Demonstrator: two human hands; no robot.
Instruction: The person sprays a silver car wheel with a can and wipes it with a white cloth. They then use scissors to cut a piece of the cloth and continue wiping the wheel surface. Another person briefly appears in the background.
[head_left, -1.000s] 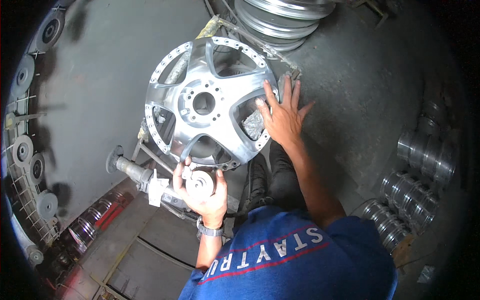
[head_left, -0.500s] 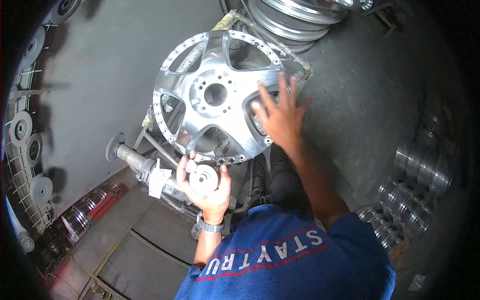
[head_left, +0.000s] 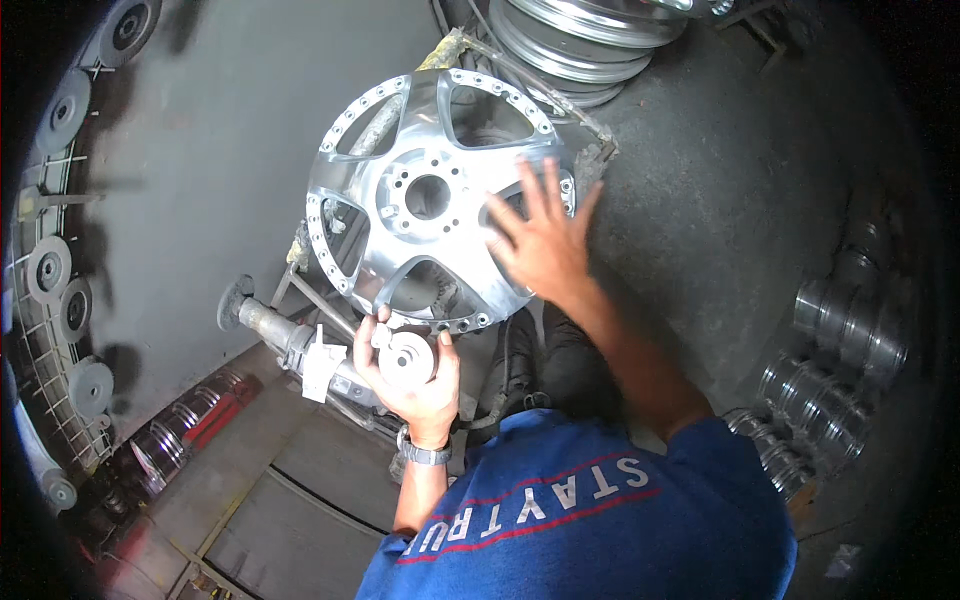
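A silver five-spoke wheel centre [head_left: 470, 210], with small bolt holes round its rim, lies face up on a stand. My right hand [head_left: 548, 240] is spread palm-down over its right side, fingers apart and holding nothing. Whether the palm touches the metal or hovers just above it, I cannot tell. At the wheel's near edge, my left hand [head_left: 425, 395] is turned palm up with its fingers curled round a small pale round disc [head_left: 405, 358] with a centre hole. The disc's underside is hidden by my palm.
The wheel rests on a metal frame stand [head_left: 325, 300]. Beside it is a long power tool [head_left: 300, 340] with a round disc head. Polishing discs [head_left: 72, 310] hang on a wire rack at left. Shiny rims [head_left: 590, 40] stack at the back; wrapped rims [head_left: 820, 400] lie at right.
My right hand has shifted left, farther in over the wheel, with its fingers still spread. My left hand keeps the round disc in nearly the same place. The view has tilted slightly.
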